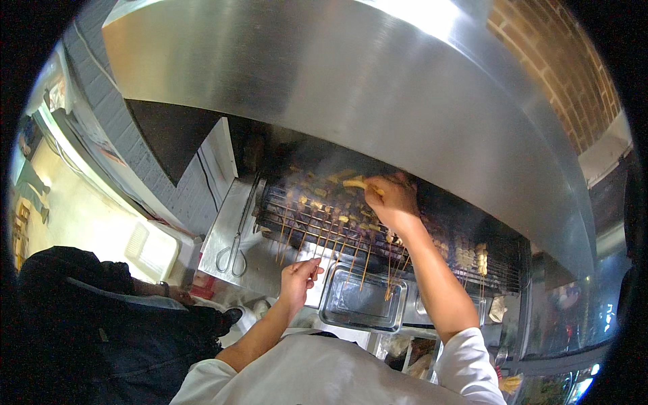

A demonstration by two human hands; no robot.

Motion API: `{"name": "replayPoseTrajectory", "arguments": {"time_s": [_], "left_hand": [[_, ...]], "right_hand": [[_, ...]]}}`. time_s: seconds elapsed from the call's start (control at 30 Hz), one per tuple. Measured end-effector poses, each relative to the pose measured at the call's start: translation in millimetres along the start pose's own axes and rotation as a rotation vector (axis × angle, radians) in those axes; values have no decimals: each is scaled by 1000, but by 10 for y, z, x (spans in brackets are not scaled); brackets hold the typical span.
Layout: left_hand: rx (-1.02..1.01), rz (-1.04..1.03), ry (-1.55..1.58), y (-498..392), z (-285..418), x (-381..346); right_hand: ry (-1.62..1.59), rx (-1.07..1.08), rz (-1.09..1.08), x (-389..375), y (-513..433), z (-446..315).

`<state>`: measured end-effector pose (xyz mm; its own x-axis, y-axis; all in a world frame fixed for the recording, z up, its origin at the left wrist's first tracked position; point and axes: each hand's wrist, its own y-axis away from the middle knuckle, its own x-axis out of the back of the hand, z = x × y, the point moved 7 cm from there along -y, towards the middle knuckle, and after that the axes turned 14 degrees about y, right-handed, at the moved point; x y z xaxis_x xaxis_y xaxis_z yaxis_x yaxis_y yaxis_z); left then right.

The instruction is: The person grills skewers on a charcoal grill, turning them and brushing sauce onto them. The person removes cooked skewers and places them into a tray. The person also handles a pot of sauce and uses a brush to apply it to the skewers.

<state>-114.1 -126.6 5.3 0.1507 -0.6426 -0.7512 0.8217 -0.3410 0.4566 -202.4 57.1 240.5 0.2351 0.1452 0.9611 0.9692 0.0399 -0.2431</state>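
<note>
Over the back of the charcoal-style grill (283,200), my right hand (397,200) holds a yellow elongated object (357,183). Blur and smoke hide what kind it is. Below it, rows of skewered food pieces (344,219) lie across the metal bars, their thin wooden sticks (365,263) pointing towards me. My left hand (298,283) is at the grill's front, fingers curled and thumb against the index finger, by the lower end of one stick. Whether it grips that stick is unclear. Paler skewered pieces (481,259) lie at the grill's right end.
A rectangular metal tray (329,316) stands before the grill, under the stick ends. Long metal tongs (235,250) lie on the steel counter (207,263) at left. A large steel hood (324,76) overhangs the grill. A person in black (116,329) is close on my left.
</note>
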Motion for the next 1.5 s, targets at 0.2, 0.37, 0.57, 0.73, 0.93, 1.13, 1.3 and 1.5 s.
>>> {"name": "replayPoseTrajectory", "arguments": {"time_s": [0.2, 0.37, 0.57, 0.73, 0.93, 1.13, 1.3, 1.5], "left_hand": [[16, -30, 63, -21, -6, -30], [38, 7, 72, -38, -33, 1], [76, 22, 63, 3, -119, -19], [37, 31, 117, 19, -90, -31], [89, -16, 177, -33, -167, -24], [89, 5, 160, -59, -156, -12], [94, -53, 119, -60, -143, 10], [170, -22, -11, 133, -172, -113]], "right_hand": [[196, 109, -40, -210, -7, -156], [32, 174, 48, -180, 455, -283], [47, 231, 184, 67, 653, -452], [-3, 1, 37, -1, 35, 15], [112, 8, -26, -240, 16, 112], [104, 165, 155, -77, 626, -225], [102, 217, 169, -94, 844, -296], [-17, -95, 27, -22, 237, 131]]}}
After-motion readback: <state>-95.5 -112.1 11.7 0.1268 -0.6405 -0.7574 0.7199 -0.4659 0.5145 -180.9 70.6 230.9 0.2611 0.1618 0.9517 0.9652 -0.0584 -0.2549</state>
